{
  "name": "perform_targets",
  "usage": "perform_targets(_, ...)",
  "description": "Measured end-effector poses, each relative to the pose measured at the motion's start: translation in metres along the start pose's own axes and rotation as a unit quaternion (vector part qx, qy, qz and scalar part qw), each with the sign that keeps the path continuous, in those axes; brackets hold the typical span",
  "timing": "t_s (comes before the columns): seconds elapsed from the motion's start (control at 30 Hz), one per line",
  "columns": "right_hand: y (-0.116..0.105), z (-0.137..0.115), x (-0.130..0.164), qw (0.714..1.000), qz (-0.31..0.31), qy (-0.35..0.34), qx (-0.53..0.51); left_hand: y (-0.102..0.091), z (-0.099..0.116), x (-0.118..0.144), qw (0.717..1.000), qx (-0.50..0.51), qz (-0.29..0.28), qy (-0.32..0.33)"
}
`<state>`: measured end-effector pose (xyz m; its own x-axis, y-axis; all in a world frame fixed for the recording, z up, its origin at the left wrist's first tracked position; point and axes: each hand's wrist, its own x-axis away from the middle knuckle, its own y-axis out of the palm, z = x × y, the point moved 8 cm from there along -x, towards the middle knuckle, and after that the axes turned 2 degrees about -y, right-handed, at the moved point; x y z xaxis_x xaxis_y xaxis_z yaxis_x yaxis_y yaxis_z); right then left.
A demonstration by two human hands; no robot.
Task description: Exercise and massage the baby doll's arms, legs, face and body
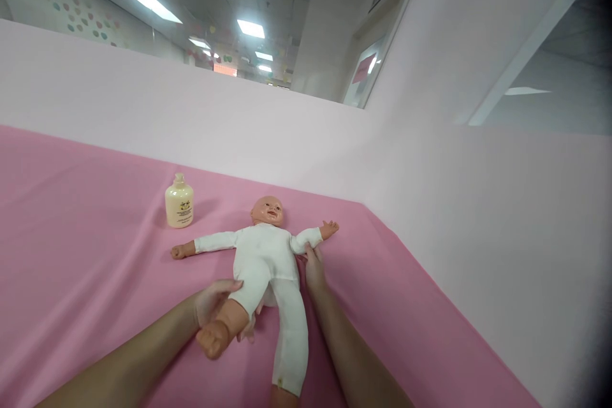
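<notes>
A baby doll (264, 254) in a white suit lies on its back on the pink cloth (86, 255), arms spread out. My left hand (213, 301) is wrapped around the doll's bare leg near the knee and holds it raised, the foot pointing toward me. My right hand (314, 268) rests against the doll's side, just under its outstretched arm, fingers touching the white sleeve. The doll's other leg lies straight, covered by the white suit. A cream-coloured lotion bottle (179, 202) stands upright to the left of the doll's head.
Pale pink partition walls (468, 217) close in the cloth-covered surface at the back and on the right. Ceiling lights and an open room show above the back wall.
</notes>
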<state>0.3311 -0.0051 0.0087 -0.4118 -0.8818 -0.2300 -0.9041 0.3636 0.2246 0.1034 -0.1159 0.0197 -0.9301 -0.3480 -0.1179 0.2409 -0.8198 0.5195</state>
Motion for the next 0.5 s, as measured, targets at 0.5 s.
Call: perform_targets(0.5,0.017,-0.021,0.015,0.989,-0.105,-0.047,0.089,-0.028,0.029,0.006,0.978,0.123,0.149,0.083)
